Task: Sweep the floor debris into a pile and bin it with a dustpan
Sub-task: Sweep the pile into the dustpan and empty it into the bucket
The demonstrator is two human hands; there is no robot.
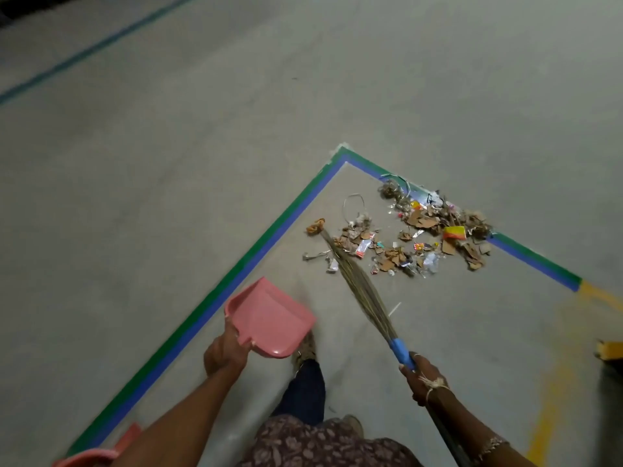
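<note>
While your left hand [226, 352] curls its fingers round the handle of the pink plastic dustpan [269, 318], which appears lifted off the grey concrete floor [168, 163] at your 11 o'clock, your right hand [421, 379] is clamped on the blue-collared dry-grass broom [360, 291]. Its tip rests at the left edge of the scattered litter of cardboard scraps, wrappers and foil [404, 234] at your 1 o'clock.

That litter lies loosely spread inside the corner of the green and blue floor tape [236, 274], some of it on the tape at 2 o'clock, so I judge the pile not yet tight. A hard stroke could flick the light foil past the tape. The thin wire loop [354, 203] at 12 o'clock could snag your bristles and drag scraps apart. If you set the dustpan down tilted, flat cardboard may slide under its lip.
</note>
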